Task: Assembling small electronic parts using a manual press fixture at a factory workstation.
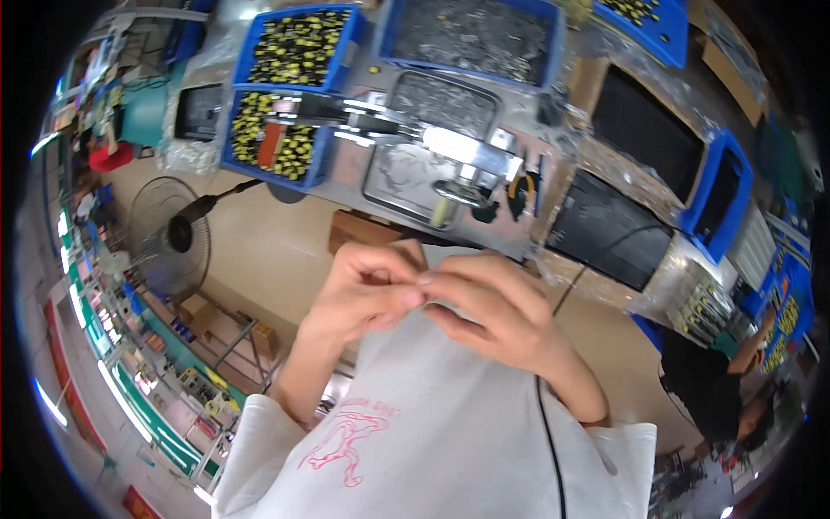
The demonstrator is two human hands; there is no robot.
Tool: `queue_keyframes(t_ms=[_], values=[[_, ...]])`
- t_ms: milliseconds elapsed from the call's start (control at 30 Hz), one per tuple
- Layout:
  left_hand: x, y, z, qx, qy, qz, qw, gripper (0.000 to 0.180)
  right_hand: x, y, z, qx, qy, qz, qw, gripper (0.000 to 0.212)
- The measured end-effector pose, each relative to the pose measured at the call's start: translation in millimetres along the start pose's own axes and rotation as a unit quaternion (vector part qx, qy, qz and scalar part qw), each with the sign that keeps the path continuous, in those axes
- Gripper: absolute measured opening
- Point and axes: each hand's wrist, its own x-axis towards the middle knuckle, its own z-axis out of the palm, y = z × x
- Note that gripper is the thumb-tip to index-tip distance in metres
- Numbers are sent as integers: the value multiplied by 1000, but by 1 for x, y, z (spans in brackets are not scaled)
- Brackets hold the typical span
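Observation:
My left hand (359, 294) and my right hand (493, 303) meet in front of my chest, fingertips pinched together. Whatever sits between the fingertips is hidden or too small to name. Just beyond them stands the workbench, with a metal lever press (467, 151) reaching over a metal tray (398, 186). Behind the press lies a second tray (445, 97) of small dark parts. Beside the press are pliers with orange-and-black handles (521, 192). To the left, two blue bins (325, 177) hold many small yellow-and-black parts (298, 48).
A large blue bin (553, 69) of grey parts stands at the back. On the right are boxes lined with black sheets (605, 225) and a blue crate (713, 195). A standing fan (177, 229) is at the left. A person in black (705, 385) works at the far right.

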Motion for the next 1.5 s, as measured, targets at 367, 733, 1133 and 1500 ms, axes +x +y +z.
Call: queue_keyframes(t_ms=[367, 733, 1133, 1500], values=[[71, 102, -99, 537, 440, 167, 700, 16, -5, 18, -43, -115, -26, 130, 985, 37], [76, 140, -147, 670, 410, 64, 616, 17, -62, 55, -107, -155, 116, 241, 951, 24], [72, 147, -163, 552, 505, -18, 664, 11, -103, 161, -256, -293, 211, 369, 856, 16], [48, 141, -162, 567, 545, -25, 617, 11, -101, 270, -314, -318, 172, 401, 842, 18]])
